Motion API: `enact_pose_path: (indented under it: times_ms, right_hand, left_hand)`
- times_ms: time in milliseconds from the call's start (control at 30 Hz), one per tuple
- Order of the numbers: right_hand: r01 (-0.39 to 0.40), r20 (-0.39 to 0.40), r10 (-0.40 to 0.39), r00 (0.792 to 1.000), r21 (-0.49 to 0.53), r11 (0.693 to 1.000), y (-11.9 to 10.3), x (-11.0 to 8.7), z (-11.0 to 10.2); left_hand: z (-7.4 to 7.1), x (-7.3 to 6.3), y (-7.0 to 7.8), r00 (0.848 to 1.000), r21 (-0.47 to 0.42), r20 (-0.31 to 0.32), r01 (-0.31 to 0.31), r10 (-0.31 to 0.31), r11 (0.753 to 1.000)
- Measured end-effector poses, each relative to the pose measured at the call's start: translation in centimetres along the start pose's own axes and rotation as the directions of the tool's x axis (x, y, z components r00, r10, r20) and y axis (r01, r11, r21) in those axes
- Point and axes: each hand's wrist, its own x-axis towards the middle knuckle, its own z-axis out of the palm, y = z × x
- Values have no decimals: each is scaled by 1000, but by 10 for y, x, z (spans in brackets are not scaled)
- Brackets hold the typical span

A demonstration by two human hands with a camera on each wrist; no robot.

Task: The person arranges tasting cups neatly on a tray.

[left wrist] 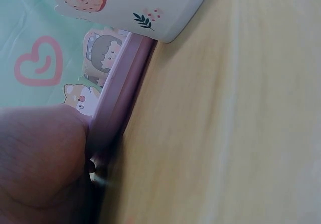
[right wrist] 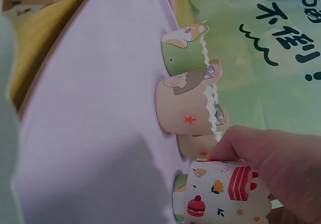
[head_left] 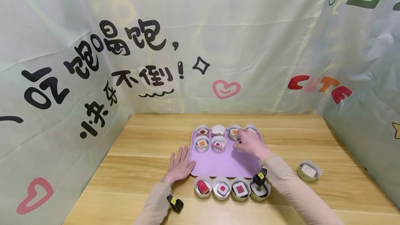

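My right hand (head_left: 252,144) is over the right part of a lilac tray (head_left: 218,164). It pinches the rim of a white paper cup (right wrist: 228,191) printed with cakes and flowers; the cup's contents are mostly hidden by the hand. To its left, several paper cups stand in two rows, among them a green one (right wrist: 183,50) and a beige one (right wrist: 180,106). Small sushi-like pieces (head_left: 202,143) sit in some of them. My left hand (head_left: 179,165) lies with fingers spread on the table by the tray's left edge, its thumb touching that edge.
In front of the tray stands a row of several filled cups, with a red-topped piece (head_left: 203,186) in the leftmost. A green cup (head_left: 307,171) with a white piece stands apart on the wooden table (head_left: 134,169) at right. Printed cloth walls (head_left: 250,51) surround the table.
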Motion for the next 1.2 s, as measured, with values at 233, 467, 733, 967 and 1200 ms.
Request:
enact_pose_path:
  times_ms: [233, 467, 733, 967, 1200]
  right_hand:
    - [-47, 80, 45, 996, 29, 998, -4, 3, 4]
    - [-50, 98, 47, 994, 34, 998, -6, 5, 8]
    - [-25, 69, 25, 997, -1, 1000, -7, 6, 13]
    - [-14, 53, 16, 998, -27, 1000, -9, 5, 15]
    - [52, 24, -52, 998, -21, 998, -7, -1, 9]
  left_hand:
    - [-1, 0, 0, 1000, 1, 3, 0, 0, 1000]
    - [-1, 1, 1, 1000, 2, -1, 0, 0, 1000]
    - [0, 1, 0, 1000, 5, 0, 0, 0, 1000]
    - [0, 0, 1, 1000, 0, 0, 2, -2, 1000]
    - [-3, -1, 3, 1000, -4, 5, 4, -4, 1000]
